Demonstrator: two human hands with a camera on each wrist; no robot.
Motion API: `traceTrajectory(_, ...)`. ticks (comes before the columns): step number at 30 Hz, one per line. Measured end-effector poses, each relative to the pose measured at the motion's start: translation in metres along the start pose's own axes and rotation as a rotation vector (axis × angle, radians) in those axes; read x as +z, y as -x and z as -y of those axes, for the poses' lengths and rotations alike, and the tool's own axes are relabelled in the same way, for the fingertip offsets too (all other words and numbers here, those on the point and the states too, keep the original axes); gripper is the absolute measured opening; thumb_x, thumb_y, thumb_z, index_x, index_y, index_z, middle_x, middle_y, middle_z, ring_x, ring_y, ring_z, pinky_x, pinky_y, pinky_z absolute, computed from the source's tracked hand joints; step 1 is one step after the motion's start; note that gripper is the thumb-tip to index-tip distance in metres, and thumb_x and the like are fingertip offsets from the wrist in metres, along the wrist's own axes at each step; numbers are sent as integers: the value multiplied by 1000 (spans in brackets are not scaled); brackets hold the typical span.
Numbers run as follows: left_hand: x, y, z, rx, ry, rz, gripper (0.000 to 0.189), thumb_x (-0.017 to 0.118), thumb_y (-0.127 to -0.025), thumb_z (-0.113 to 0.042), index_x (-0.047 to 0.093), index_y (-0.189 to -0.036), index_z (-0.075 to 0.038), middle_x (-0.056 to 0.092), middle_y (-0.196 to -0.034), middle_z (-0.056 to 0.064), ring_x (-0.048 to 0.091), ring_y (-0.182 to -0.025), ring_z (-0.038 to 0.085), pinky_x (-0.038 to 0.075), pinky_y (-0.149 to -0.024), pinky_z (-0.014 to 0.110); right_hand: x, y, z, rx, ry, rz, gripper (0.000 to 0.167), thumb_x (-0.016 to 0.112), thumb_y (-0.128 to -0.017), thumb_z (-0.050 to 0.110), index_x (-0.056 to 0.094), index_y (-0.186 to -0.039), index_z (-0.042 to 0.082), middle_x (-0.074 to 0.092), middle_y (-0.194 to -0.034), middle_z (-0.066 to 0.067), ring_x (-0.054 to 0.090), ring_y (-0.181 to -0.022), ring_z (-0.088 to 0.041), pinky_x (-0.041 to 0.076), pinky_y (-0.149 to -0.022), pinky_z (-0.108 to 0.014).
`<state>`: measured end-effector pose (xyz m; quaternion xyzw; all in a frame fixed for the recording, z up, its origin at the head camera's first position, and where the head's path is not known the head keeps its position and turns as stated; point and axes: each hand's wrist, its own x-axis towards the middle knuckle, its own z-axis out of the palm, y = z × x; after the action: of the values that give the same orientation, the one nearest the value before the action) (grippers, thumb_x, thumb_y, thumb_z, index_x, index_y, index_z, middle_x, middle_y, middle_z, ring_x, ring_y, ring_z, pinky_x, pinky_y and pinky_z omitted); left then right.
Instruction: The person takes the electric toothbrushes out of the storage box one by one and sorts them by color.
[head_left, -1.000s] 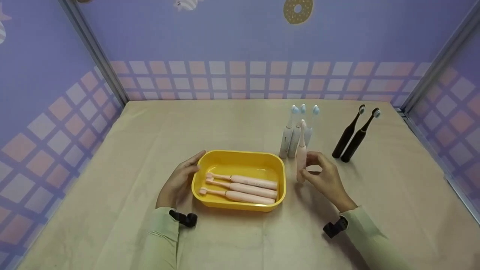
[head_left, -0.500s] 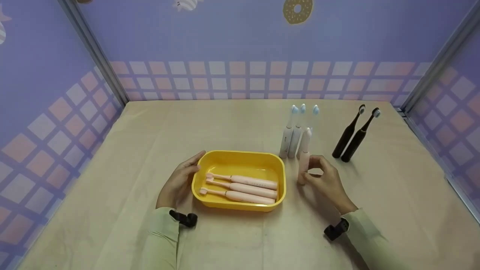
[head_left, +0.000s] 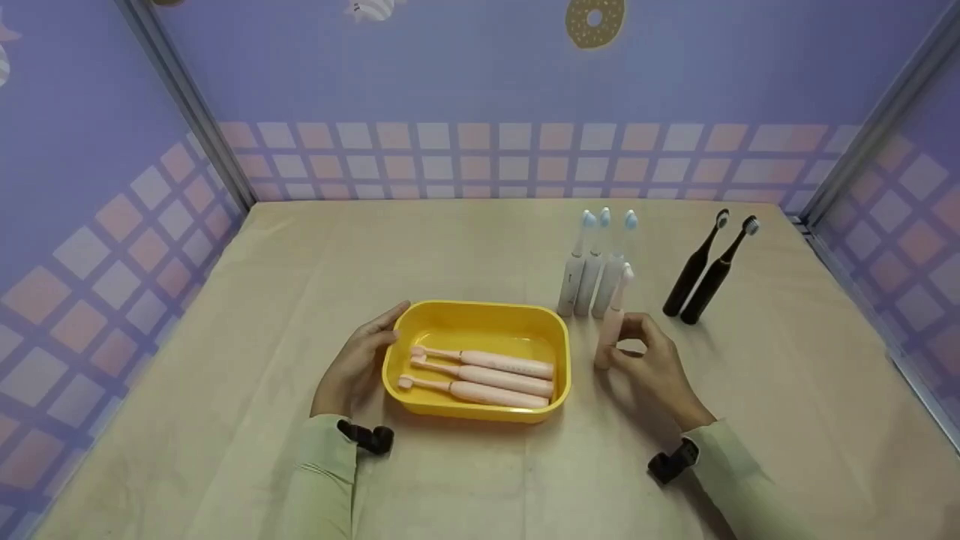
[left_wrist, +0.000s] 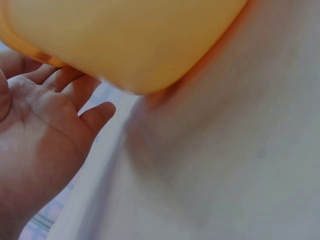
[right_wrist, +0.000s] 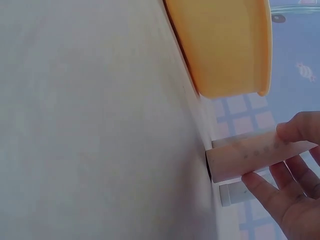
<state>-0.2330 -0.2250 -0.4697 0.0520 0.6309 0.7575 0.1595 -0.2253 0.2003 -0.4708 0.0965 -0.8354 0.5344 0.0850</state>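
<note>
My right hand (head_left: 656,364) pinches a pink electric toothbrush (head_left: 611,330) by its handle, upright with a slight tilt. In the right wrist view, thumb and fingers lie on both sides of the handle (right_wrist: 245,155), whose base is at or just above the table surface. My left hand (head_left: 356,364) holds the left rim of a yellow plastic basket (head_left: 480,414), thumb at the rim and fingers along the outer wall. Inside the basket lie three pink electric toothbrushes (head_left: 502,379), side by side with heads to the left.
Three white electric toothbrushes (head_left: 590,281) with blue-tipped heads stand upright just behind the held one. Farther right stand two black electric toothbrushes (head_left: 705,277). A cloth-covered table (head_left: 337,255) is bounded by patterned walls (head_left: 480,82) at back and sides.
My right hand has moved the pink toothbrush slightly right and nearer me, turning and tilting it a little. The left hand and basket have stayed in place.
</note>
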Motion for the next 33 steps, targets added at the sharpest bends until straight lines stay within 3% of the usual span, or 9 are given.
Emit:
traceTrajectory(6,0,-2,-1,24,-62,25,57,39,-100,-9,22,-154,-12,16,-162,2,19,-148,18,33,-114,28,-3,2,-1,48,-7,13,40,73,-83,10,53,-118,6,60,-114,-6,57,-104,-10,54,-90,-28)
traceTrajectory(15,-1,-2,0,2,-15,15,56,39,-100,-9,23,-154,-13,17,-161,0,19,-148,16,31,-115,28,-4,3,-1,72,-44,34,46,75,-83,19,51,-120,5,59,-117,-10,55,-110,-21,51,-97,-40)
traceTrajectory(25,-3,0,-1,-3,-34,8,56,36,-100,-7,21,-155,-12,15,-162,2,14,-149,16,23,-118,32,-2,5,-5,92,-59,47,44,76,-82,21,53,-118,11,59,-115,-5,55,-110,-19,51,-98,-39)
traceTrajectory(33,-1,-3,1,-18,-30,6,57,39,-100,-10,22,-155,-14,16,-162,0,18,-148,17,33,-112,24,-6,6,-4,94,-68,46,43,76,-82,24,54,-117,12,59,-117,-4,55,-112,-19,50,-98,-39)
